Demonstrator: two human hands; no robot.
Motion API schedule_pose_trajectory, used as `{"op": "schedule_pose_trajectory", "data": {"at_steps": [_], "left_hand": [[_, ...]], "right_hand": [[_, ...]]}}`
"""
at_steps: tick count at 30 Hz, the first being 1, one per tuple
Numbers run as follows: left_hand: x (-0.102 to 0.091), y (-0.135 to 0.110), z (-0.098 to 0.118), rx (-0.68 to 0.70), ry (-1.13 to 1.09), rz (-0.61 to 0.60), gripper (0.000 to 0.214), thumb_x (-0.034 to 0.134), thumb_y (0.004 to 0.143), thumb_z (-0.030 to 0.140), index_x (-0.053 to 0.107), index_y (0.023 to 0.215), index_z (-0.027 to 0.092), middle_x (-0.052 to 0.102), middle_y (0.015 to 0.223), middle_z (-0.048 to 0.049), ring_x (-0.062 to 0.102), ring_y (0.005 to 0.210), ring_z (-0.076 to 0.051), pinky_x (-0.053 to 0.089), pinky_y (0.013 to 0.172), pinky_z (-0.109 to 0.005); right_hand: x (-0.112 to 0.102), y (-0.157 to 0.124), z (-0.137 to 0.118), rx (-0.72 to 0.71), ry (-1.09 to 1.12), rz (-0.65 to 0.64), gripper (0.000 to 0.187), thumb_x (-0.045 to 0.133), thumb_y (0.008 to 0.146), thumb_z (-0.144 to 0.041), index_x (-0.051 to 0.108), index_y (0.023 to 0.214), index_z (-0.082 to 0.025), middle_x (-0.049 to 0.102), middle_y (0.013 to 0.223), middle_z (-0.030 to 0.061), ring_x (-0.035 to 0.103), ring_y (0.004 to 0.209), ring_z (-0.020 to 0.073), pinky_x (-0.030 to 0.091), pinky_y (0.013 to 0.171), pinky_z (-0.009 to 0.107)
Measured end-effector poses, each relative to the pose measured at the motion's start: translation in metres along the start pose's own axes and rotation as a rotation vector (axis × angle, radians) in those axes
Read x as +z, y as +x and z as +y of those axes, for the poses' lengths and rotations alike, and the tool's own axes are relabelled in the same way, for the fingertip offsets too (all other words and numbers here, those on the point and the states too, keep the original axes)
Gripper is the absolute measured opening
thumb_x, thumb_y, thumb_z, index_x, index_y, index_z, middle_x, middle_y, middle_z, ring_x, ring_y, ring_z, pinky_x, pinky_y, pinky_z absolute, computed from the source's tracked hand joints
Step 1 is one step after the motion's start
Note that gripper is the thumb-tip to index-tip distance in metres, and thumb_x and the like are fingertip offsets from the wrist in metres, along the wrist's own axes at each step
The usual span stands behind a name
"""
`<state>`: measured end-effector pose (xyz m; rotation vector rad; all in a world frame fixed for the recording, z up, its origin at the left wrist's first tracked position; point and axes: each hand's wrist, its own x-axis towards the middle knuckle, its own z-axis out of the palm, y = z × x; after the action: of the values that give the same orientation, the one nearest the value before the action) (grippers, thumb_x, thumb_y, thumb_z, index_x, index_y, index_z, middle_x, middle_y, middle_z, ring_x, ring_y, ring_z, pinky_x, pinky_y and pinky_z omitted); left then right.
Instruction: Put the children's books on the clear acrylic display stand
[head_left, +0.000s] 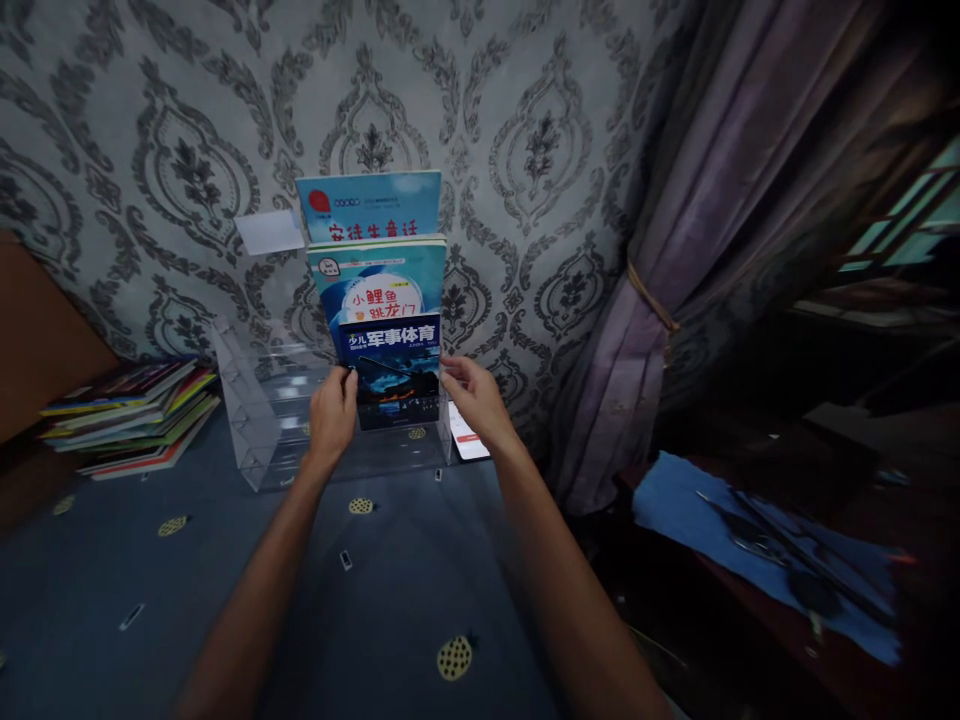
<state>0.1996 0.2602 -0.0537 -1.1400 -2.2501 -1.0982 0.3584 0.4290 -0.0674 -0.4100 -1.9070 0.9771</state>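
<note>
A dark blue book [397,372] stands nearly upright at the front of a clear acrylic tiered rack [251,420]. My left hand [332,412] grips its left edge, and my right hand [474,396] has its fingers on the right edge. Behind it rises a light blue book [379,275] with a white patch and red lettering on its cover. Farther back and higher stands another blue book [375,205], its lower part hidden. The left side of the rack's tiers holds no books.
A pile of books [139,410] lies left of the rack beside a brown panel [37,340]. A lit phone [471,440] lies behind my right wrist. Patterned wallpaper backs the table [300,600]. At right hang a tied curtain [637,300] and a blue cloth [750,560] bearing dark tools.
</note>
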Motion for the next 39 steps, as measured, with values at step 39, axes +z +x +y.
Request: {"op": "schedule_pose_trajectory", "data": {"at_steps": [39], "left_hand": [[-0.002,-0.005,0.0,0.044,0.135,-0.05,0.031,0.034,0.105,0.033,0.061,0.104,0.018,0.071,0.092,-0.0108,0.067,0.089,-0.026,0.042,0.075,-0.032]], "right_hand": [[-0.017,0.005,-0.007,0.019,0.046,0.065,0.032,0.062,0.087,-0.03,0.075,0.113,-0.017,0.076,0.115,0.0122,0.072,0.108,0.0276,0.053,0.101,0.045]]}}
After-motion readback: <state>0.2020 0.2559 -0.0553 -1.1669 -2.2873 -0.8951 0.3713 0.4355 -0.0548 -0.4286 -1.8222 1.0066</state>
